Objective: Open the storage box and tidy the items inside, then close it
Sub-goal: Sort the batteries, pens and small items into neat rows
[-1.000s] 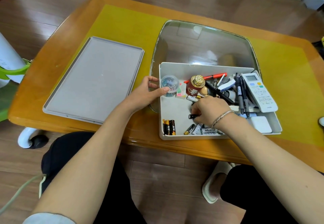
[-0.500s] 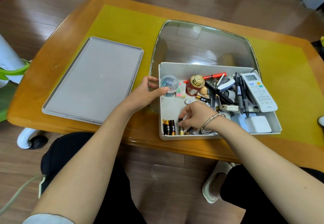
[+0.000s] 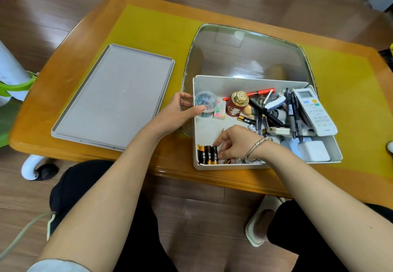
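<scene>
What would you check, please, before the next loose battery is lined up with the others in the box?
1. Lid off and lying apart from the storage box: ok.
2. Left hand steadies the box's left wall: ok.
3. Right hand at the battery row in the near left corner: ok.
4. Batteries in the row lie side by side: ok.
5. Loose battery near the red jar not yet sorted: not ok.
6. Whether the right hand's fingers grip a battery: cannot tell.
</scene>
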A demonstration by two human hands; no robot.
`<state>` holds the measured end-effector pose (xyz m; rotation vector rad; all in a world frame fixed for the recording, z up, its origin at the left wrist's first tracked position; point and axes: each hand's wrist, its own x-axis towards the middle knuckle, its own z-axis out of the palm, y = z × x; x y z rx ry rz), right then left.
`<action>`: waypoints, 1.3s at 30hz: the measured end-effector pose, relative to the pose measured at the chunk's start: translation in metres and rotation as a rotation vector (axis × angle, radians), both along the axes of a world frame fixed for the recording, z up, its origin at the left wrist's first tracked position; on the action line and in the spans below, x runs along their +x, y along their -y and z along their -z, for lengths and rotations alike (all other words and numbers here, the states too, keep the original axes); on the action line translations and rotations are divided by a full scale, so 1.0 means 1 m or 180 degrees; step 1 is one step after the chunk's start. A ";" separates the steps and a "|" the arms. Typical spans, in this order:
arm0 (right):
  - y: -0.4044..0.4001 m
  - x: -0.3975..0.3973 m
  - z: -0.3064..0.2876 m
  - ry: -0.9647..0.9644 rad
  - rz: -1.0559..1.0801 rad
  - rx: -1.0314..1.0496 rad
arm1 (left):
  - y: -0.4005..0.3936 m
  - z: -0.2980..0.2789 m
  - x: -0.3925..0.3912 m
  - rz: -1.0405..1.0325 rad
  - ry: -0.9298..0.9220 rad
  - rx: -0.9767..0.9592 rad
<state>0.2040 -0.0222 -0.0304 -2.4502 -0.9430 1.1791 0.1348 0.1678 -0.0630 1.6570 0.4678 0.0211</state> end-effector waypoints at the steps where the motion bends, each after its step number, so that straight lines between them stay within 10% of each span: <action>1: 0.000 0.001 -0.001 -0.0021 -0.0041 -0.0014 | 0.000 0.000 0.000 0.0003 -0.0004 0.0003; 23: 0.000 0.012 -0.003 0.1623 -0.1906 -0.1102 | -0.001 0.000 0.000 0.0005 0.0005 -0.0039; 39: 0.022 0.031 0.002 0.2235 0.0342 -0.0254 | -0.001 0.001 0.001 -0.0009 -0.0023 -0.0034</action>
